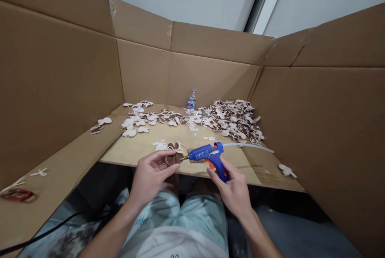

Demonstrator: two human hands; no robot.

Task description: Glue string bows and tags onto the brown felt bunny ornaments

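A brown-and-cream fabric piece [173,157] is pinched in the left hand [150,176] above the table's [144,145] front edge. The right hand [231,193] grips a blue hot glue gun [205,153], its nozzle just beside the piece. Heaped cutouts [231,119] lie farther back.

The hot glue gun [204,153] is coloured bright blue, with an orange trigger [211,165] and a brass-toned nozzle [184,157]. The glue stick [248,146] is seen as translucent white. The felt piece [173,158] is marked in brown and cream, and the heaped felt cutouts [231,121] are patterned alike, with brown centres edged in cream. The cardboard walls [60,89] are plain tan, the counter [141,147] is pale wood, and a blue label is shown on the water bottle [191,100].
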